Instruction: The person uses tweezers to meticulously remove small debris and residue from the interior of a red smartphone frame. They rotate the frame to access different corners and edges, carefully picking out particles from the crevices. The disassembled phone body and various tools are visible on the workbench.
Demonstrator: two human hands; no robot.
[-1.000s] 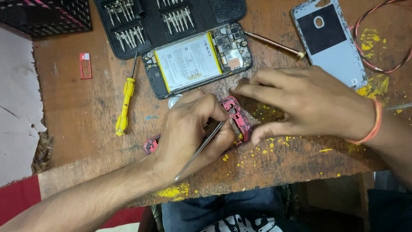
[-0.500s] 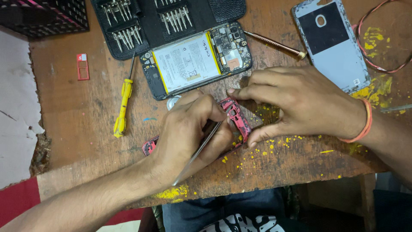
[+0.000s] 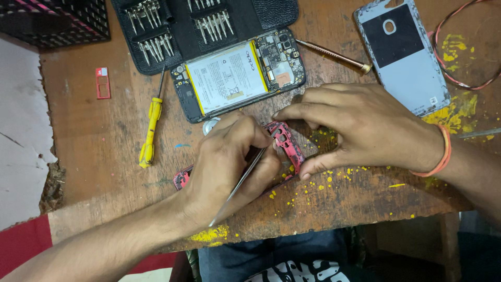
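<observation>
Mostly hidden beneath both hands, a red phone frame (image 3: pixel 286 143) lies below the opened phone (image 3: pixel 237 73); left hand (image 3: pixel 229 167) fingers clamped on tweezers (image 3: pixel 241 180), right hand (image 3: pixel 365 128) fingers pinning the frame; the tool case (image 3: pixel 203 23) above holds screwdriver bits.

two hands over the surface (image 3: pixel 94 156): left hand (image 3: pixel 229 162), right hand (image 3: pixel 365 128). one pair of tweezers (image 3: pixel 242 180). one red phone frame (image 3: pixel 287 146). one opened phone (image 3: pixel 240 73). one back cover (image 3: pixel 402 55). one black bit case (image 3: pixel 203 26). two screwdrivers: yellow screwdriver (image 3: pixel 150 130), bronze screwdriver (image 3: pixel 334 56). one red sim tray (image 3: pixel 103 82). one orange wristband (image 3: pixel 441 154).
</observation>
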